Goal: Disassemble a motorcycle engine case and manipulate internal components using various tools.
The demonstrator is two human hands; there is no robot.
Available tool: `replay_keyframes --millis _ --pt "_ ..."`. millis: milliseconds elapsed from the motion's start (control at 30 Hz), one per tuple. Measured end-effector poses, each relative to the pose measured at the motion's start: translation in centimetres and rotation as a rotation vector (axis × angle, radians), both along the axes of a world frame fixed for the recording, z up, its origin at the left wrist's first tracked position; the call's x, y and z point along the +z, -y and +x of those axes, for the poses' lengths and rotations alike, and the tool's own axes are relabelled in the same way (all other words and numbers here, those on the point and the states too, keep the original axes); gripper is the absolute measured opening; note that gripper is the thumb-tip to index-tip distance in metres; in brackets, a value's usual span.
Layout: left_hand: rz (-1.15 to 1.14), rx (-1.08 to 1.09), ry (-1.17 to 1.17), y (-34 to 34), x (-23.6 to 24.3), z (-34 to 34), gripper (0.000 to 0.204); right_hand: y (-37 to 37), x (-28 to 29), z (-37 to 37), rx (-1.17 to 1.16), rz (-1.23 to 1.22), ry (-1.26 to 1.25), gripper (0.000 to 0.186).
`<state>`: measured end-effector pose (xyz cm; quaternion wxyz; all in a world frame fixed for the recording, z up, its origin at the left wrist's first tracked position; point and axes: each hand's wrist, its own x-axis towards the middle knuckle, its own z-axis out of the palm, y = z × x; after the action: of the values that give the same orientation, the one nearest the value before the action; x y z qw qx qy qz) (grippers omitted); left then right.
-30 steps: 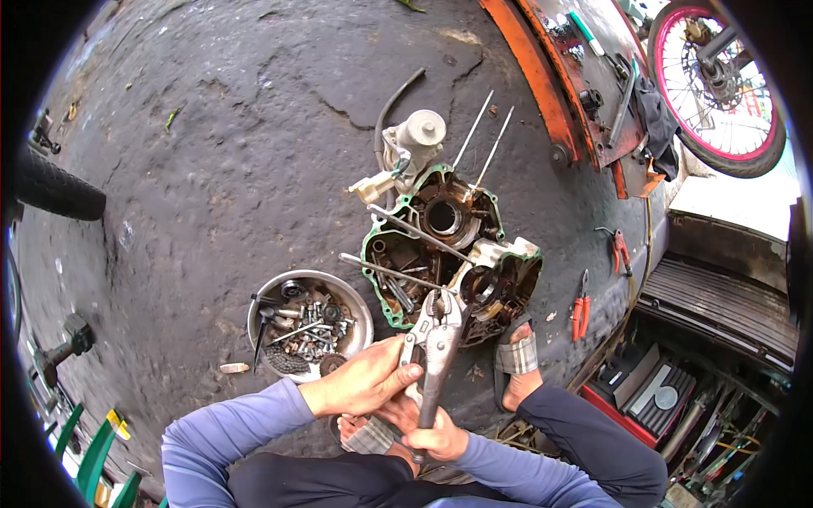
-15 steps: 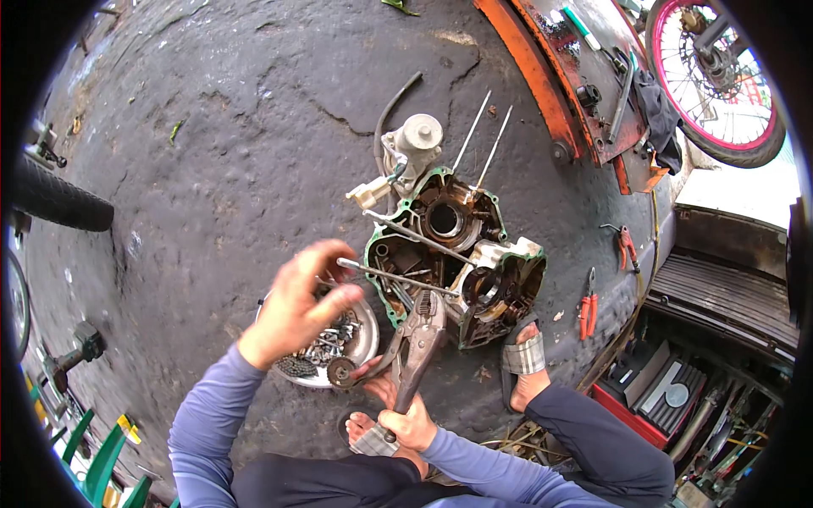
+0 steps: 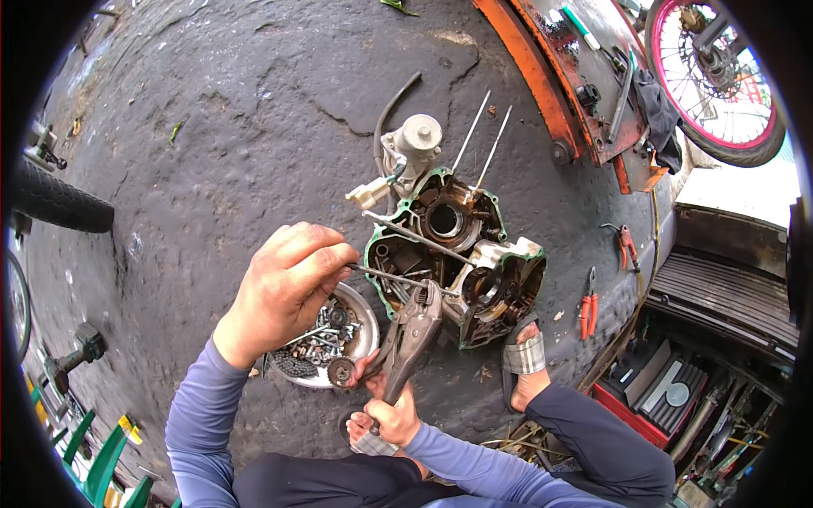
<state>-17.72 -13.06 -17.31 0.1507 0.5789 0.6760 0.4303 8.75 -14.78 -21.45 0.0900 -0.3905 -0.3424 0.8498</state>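
1. At the lower centre of the frame the right hand (image 3: 391, 416) is closed in a fist around the handle of a grey locking plier (image 3: 410, 337), which slants up toward the middle of the frame.
2. The plier's head sits at a thin metal rod (image 3: 391, 275); whether it actually bites the rod is hard to tell from this angle.
3. Left of centre, the left hand (image 3: 286, 284) hovers over a round metal bowl (image 3: 366, 315) of bolts and small parts, its fingers curled narrow with the fingertips pinching the left end of the rod.
4. A sandalled foot (image 3: 523, 362) rests at lower right of centre, touching the lower edge of the engine crankcase (image 3: 457, 254).
5. The crankcase, green-edged and open, lies in the middle of the frame on dark cracked pavement (image 3: 212, 127), with two long studs rising from its upper side.
6. Red-handled pliers (image 3: 588, 306) lie just to its right.
7. A pink-rimmed motorcycle wheel (image 3: 720, 85) fills the upper right corner.
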Motion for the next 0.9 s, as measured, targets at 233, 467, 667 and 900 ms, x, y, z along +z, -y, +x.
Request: replay_keyframes --millis 233,467,667,900 --pt "0.0 -0.032 -0.088 0.0 -0.1 -0.1 0.017 -7.4 9.8 1.2 0.126 -0.562 0.185 0.06" --pt "-0.041 -0.033 -0.077 0.1 0.0 -0.1 0.012 -9.6 10.6 1.8 0.245 -0.648 0.212 0.057" --pt "-0.005 -0.034 -0.066 -0.6 0.0 0.0 0.018 -3.9 6.3 1.6 0.065 -0.472 0.136 0.062" --pt "-0.042 -0.016 -0.021 0.1 -0.1 0.0 0.015 -13.7 13.1 0.9 0.291 -0.769 0.28 0.052"
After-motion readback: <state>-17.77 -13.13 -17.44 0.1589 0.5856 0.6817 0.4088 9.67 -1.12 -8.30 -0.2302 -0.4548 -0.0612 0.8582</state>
